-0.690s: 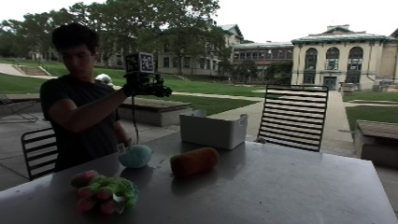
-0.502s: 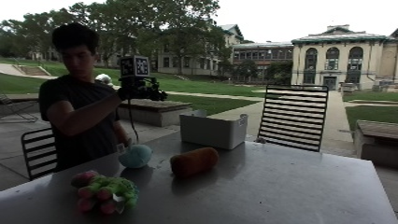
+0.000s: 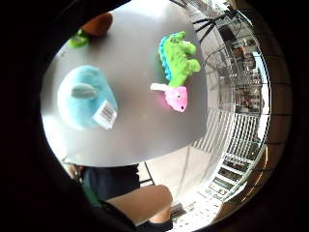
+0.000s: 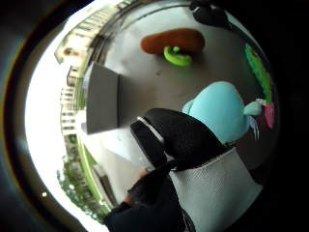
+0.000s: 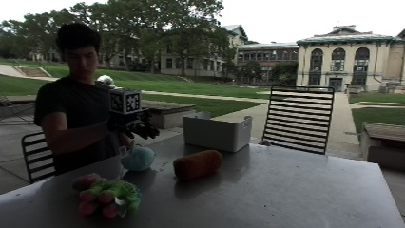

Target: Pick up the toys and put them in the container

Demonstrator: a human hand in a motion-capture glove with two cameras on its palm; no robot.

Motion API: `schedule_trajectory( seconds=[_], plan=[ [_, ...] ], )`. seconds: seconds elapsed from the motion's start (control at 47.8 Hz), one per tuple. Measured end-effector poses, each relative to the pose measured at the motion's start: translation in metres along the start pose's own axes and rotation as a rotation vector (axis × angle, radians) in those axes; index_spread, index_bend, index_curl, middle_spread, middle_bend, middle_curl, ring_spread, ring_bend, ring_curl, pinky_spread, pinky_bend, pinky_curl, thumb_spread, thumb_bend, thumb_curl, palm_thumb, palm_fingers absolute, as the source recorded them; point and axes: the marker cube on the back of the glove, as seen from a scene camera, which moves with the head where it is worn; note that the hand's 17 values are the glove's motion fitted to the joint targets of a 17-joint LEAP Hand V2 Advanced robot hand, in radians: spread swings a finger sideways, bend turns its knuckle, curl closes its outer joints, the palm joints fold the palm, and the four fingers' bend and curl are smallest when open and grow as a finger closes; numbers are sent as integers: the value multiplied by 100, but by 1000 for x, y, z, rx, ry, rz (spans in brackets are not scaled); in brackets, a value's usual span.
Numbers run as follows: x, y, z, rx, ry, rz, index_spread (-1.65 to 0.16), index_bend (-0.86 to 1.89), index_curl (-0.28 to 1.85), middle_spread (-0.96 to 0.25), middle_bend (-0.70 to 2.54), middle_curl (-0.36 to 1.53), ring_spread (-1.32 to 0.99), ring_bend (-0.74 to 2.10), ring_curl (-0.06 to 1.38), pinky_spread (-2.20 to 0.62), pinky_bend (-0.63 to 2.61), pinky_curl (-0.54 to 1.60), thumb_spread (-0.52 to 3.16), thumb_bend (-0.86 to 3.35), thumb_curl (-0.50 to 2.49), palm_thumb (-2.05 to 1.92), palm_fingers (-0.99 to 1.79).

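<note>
Three toys lie on the grey surface (image 5: 284, 190): a pale blue plush (image 5: 138, 158) near the person's edge, a brown plush (image 5: 197, 164) just beside it toward the middle, and a green-and-pink plush (image 5: 106, 196) by the near corner. Behind them the white container (image 5: 217, 132) stands close to the far edge. Above the blue plush, the gloved right hand (image 5: 135, 126) hovers with relaxed fingers, holding nothing. Bare tabletop stretches wide beyond the brown plush.

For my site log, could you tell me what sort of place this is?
Probably an outdoor patio on a campus or park: a grey table and slatted chair stand before lawns, trees and large stone buildings.
</note>
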Motion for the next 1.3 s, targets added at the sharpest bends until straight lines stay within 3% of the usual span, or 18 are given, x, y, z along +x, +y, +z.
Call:
schedule_trajectory(
  seconds=[0.355,0.585,0.69,0.815,0.836,0.941,1.108,1.296],
  plan=[
    [4,3,82,-137,26,17,-31,20,30,-10,27,29,-12,22,14,3,50,28,117,-2,20,-1,10],
    [-1,11,111,-125,135,22,-32,29,35,-12,9,23,-18,40,19,-11,83,35,130,25,33,50,51],
    [-2,8,106,-104,138,44,-30,28,36,-15,10,18,-31,69,27,-32,94,37,130,34,40,67,89],
    [2,-11,94,16,161,33,-26,36,43,-25,34,26,-41,82,34,-43,79,36,114,40,49,85,121],
    [2,-13,93,42,159,27,-25,37,44,-27,44,29,-41,92,38,-44,72,34,117,48,52,94,136],
    [-2,-11,79,43,86,23,-22,42,49,-30,74,40,-43,99,41,-49,63,32,120,58,58,105,144],
    [-4,-14,16,-4,4,-1,-23,34,51,-31,79,44,-43,106,43,-48,71,35,89,35,62,81,118],
    [-52,-26,-91,173,48,-86,-29,13,48,-33,57,39,-44,102,43,-46,92,41,85,19,63,64,94]
  ],
)
